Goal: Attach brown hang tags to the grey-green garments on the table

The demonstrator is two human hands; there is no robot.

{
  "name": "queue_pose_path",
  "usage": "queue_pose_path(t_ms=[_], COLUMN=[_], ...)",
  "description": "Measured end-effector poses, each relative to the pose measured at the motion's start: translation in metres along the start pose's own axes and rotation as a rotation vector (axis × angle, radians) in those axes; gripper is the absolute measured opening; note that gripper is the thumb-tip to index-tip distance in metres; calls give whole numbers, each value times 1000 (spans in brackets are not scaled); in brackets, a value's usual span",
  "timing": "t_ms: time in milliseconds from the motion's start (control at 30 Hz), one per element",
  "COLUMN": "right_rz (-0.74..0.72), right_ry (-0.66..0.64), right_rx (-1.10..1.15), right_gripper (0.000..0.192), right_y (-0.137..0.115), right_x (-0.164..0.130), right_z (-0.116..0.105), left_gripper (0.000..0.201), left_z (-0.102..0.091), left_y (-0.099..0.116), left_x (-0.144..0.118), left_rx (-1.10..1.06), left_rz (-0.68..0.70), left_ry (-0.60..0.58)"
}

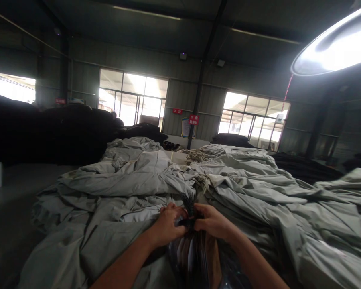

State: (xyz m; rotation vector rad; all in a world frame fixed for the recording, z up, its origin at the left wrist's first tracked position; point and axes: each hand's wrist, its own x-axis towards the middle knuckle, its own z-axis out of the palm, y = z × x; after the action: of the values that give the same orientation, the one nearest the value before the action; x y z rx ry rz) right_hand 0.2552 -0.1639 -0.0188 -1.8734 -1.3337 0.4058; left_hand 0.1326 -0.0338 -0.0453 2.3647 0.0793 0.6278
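My left hand [167, 224] and my right hand [213, 220] meet at the bottom centre, both pinching a bundle of thin dark strings [188, 205] that fans up between them. Below the hands hangs a shiny dark plastic-wrapped pack [195, 257] that the strings seem to run into. Directly behind lies a big heap of pale grey-green fabric pieces [156, 176], crumpled and stacked across the whole middle of the view.
Dark fabric piles [63, 132] rise at the left and far back. Concrete floor [6, 216] lies at the left. Large windows [132, 98] and a red wall sign [193, 119] stand behind; a bright lamp [333, 44] glares at the upper right.
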Motion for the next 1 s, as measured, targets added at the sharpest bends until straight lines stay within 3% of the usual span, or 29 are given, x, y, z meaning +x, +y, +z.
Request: queue_pose_path(t_ms=[233,400,633,800,1000], right_rz=[-41,-18,54,-17,223], right_ry=[-20,-33,-236,-259,-230], right_rx=[-74,-132,-94,-177,-481], right_gripper=[27,16,14,34,29], right_y=[-8,-13,-20,-32,-32], right_x=[-2,3,8,4,0], right_z=[1,0,-8,-4,7], left_gripper=[31,57,47,31,36], left_z=[-3,0,-16,-13,-8], left_y=[1,4,2,0,-6], left_x=[-2,-5,-5,-6,-4], left_rx=[-27,19,5,-27,14], left_rz=[16,-79,-28,16,-21], left_ry=[-57,-123,-222,-126,-103])
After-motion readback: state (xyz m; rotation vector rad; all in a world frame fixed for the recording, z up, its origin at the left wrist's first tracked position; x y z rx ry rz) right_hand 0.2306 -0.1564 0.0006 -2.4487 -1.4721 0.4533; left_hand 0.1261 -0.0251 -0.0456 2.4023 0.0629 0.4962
